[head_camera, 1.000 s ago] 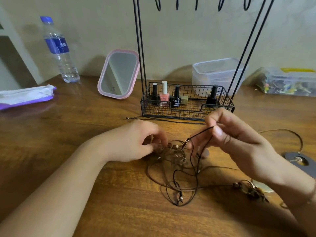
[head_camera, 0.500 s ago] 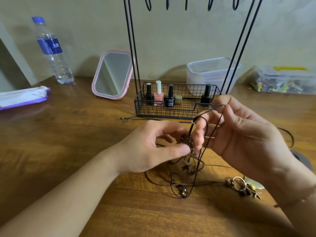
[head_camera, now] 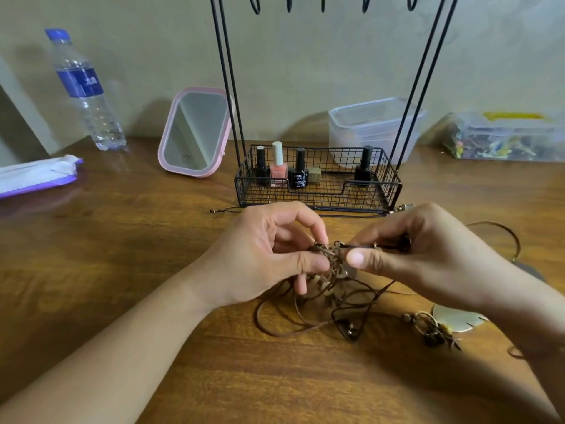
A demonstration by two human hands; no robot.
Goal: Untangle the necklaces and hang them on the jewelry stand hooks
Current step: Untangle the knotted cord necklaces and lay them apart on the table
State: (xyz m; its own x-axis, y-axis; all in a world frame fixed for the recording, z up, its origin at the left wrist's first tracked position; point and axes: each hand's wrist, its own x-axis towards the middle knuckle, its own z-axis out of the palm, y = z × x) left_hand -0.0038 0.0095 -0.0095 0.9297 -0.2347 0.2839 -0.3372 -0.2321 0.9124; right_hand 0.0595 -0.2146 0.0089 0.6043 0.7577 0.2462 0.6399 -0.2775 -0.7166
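A knot of dark brown cord necklaces [head_camera: 331, 270] with small beads is lifted just above the wooden table [head_camera: 122, 270], its loops trailing down onto the wood. My left hand [head_camera: 263, 255] pinches the knot from the left. From the right, my right hand [head_camera: 428, 258] pinches a dark cord pulled taut out of the knot. The black wire jewelry stand [head_camera: 318, 185] is behind my hands; its hooks [head_camera: 322, 3] at the top edge carry nothing. A pendant cluster [head_camera: 434, 328] lies under my right wrist.
Several nail polish bottles [head_camera: 298, 172] stand in the stand's basket. A pink mirror [head_camera: 195, 133], a water bottle [head_camera: 84, 90] and a wipes pack [head_camera: 36, 175] are at the left. Two clear plastic boxes [head_camera: 373, 127] sit at the back right. Another cord loop [head_camera: 504, 237] lies right.
The knot has been lifted off the table. My right hand has dropped from its raised position and now pulls a cord sideways, level with the left hand.
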